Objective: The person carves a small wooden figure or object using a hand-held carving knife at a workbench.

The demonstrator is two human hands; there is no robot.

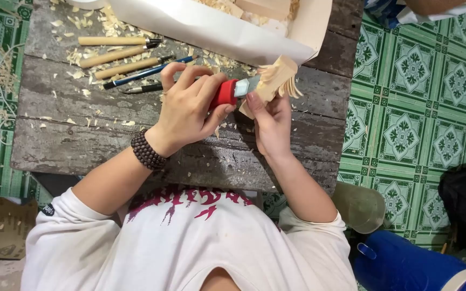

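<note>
Close over the weathered grey wooden tabletop [71, 140], the left hand [187, 110] grips a red-handled carving knife [226, 92], blade pointing right into the pale wooden carving [276, 78] clasped by the right hand [272, 125]; wooden-handled chisels [115, 55] lie far left.

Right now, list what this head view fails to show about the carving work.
- Knife blade tip: hidden behind the wood piece.
- Red handle: mostly wrapped by the left hand.
- Wood piece's underside: covered by the right hand.
- White box: contents cut off by the top edge.
</note>
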